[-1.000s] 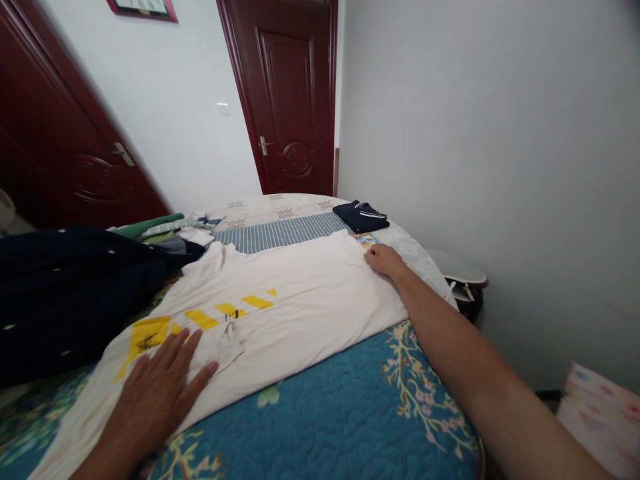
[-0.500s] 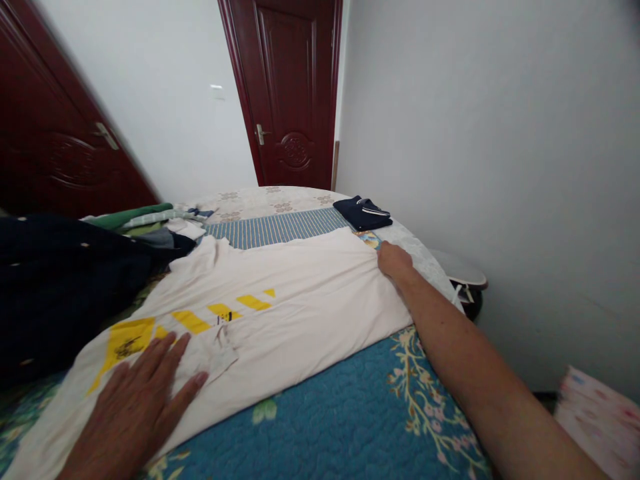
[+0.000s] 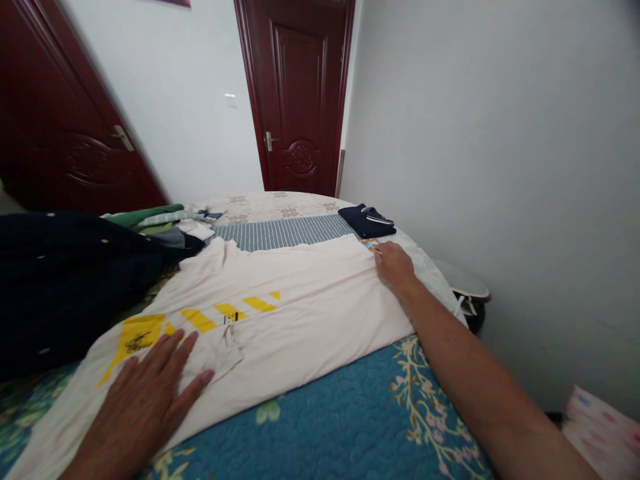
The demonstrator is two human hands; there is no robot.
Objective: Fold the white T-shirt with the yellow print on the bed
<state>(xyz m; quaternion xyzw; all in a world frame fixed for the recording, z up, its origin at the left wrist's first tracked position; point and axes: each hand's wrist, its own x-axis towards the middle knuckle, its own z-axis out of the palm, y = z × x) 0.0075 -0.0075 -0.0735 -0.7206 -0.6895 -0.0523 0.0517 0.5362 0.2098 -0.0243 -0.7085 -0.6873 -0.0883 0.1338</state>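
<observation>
A white T-shirt (image 3: 310,320) with a yellow and black print lies spread across the blue floral bedspread (image 3: 325,427). My left hand (image 3: 150,393) rests flat on its near left part, fingers spread over the lower edge of the print. At the shirt's far right edge, my right hand (image 3: 395,263) is closed with the fabric pinched in its fingers. Small creases run through the cloth near that grip. Just beyond my right hand sits a folded navy garment (image 3: 367,221) with a white-striped trim.
On the left lies a dark navy garment (image 3: 75,287) with small light spots. Behind it is a heap of green, white and grey clothes (image 3: 165,220). A grey wall (image 3: 490,133) rises on the right, with a round-topped stool-like object (image 3: 465,283) below. Dark red doors (image 3: 305,100) stand behind.
The view has shifted slightly, so the scene sits a little further right and lower. Both hands keep their places on the T-shirt, which looks nearly the same.
</observation>
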